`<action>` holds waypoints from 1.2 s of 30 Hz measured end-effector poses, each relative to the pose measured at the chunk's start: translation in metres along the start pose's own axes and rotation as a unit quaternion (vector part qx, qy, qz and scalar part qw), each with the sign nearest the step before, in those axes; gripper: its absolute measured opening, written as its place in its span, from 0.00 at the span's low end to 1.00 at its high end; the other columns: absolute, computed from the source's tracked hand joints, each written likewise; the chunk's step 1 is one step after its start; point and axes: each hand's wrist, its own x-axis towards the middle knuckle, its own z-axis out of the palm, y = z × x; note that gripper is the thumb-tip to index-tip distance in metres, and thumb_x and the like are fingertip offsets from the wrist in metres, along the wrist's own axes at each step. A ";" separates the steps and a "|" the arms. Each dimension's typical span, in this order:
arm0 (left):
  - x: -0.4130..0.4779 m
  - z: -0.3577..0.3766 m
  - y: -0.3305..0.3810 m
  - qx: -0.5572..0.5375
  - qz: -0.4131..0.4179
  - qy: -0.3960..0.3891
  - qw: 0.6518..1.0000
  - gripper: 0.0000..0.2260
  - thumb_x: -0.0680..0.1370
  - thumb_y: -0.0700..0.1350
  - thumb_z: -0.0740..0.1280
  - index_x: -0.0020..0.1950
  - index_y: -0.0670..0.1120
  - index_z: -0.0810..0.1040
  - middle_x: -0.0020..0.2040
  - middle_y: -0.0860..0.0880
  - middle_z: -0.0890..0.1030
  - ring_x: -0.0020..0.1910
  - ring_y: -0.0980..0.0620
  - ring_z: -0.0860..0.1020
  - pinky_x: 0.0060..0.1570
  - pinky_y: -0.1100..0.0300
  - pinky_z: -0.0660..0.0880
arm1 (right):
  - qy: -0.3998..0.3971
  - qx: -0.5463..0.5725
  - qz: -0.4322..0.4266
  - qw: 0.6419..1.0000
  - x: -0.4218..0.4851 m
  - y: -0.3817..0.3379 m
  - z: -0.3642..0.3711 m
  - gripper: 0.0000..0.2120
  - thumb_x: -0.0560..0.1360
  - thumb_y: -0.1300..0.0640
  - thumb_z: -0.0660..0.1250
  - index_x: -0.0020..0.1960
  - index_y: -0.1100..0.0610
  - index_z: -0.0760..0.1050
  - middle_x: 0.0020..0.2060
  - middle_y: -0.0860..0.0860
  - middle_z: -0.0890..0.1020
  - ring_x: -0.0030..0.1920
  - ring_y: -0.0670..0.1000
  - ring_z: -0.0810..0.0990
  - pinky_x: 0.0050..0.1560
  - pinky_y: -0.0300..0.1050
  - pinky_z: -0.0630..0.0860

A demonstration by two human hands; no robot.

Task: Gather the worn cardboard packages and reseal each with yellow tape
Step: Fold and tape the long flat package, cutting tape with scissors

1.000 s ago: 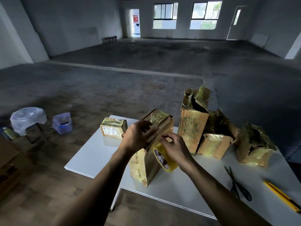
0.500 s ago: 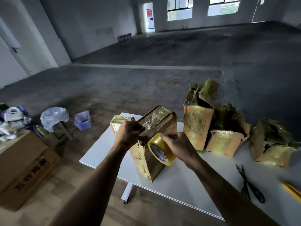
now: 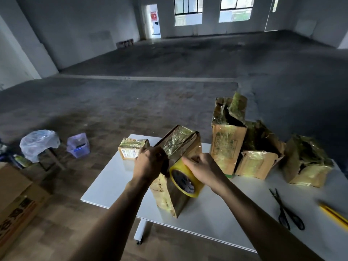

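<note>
Atop the tilted package (image 3: pixel 166 199), grips with left hand (image 3: pixel 150 163) to steady, clamps right hand (image 3: pixel 204 170) round tape roll (image 3: pixel 178 171), seemingly to lay strip.

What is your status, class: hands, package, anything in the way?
Left grip on top of near package; right grip holds yellow tape roll against its side. Nothing blocking; scissors lie apart.

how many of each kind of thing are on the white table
cardboard package: 5
tape roll: 1
scissors: 1
yellow cutter: 1
total: 8
</note>
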 end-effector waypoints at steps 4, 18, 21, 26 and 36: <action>-0.002 0.004 -0.005 -0.006 -0.035 -0.004 0.999 0.05 0.74 0.51 0.73 0.48 0.53 0.81 0.65 0.45 0.71 0.64 0.43 0.68 0.58 0.47 0.71 | 0.007 -0.048 -0.034 0.998 -0.001 0.005 -0.003 0.21 0.74 0.40 0.67 0.34 0.56 0.73 0.28 0.48 0.73 0.32 0.48 0.75 0.36 0.46 0.71; -0.007 0.013 -0.004 -0.015 -0.077 -0.025 0.997 0.10 0.78 0.52 0.69 0.58 0.54 0.80 0.67 0.46 0.73 0.64 0.40 0.68 0.60 0.46 0.66 | 0.030 0.030 -0.081 0.996 -0.013 0.038 0.009 0.26 0.77 0.44 0.68 0.30 0.57 0.61 0.25 0.50 0.61 0.30 0.49 0.62 0.34 0.47 0.64; -0.010 0.013 -0.001 0.029 0.069 0.008 0.997 0.07 0.79 0.52 0.67 0.56 0.57 0.81 0.67 0.48 0.74 0.64 0.42 0.70 0.60 0.45 0.67 | 0.033 0.041 -0.087 0.995 -0.012 0.041 0.011 0.25 0.77 0.46 0.69 0.30 0.57 0.60 0.25 0.50 0.61 0.31 0.49 0.61 0.34 0.45 0.64; -0.025 0.007 -0.011 0.069 0.241 -0.135 0.959 0.31 0.76 0.73 0.54 0.75 0.59 0.68 0.76 0.55 0.67 0.76 0.53 0.62 0.73 0.48 0.55 | 0.015 0.042 -0.092 0.995 -0.010 0.055 0.011 0.23 0.76 0.45 0.69 0.32 0.59 0.66 0.28 0.55 0.63 0.33 0.46 0.62 0.34 0.45 0.64; -0.028 0.009 -0.017 0.129 0.252 -0.164 0.945 0.30 0.77 0.61 0.57 0.79 0.60 0.57 0.80 0.57 0.55 0.79 0.51 0.54 0.74 0.47 0.50 | 0.031 -0.066 -0.081 0.994 -0.003 0.047 0.008 0.20 0.75 0.39 0.65 0.34 0.53 0.69 0.30 0.49 0.69 0.34 0.52 0.67 0.39 0.40 0.68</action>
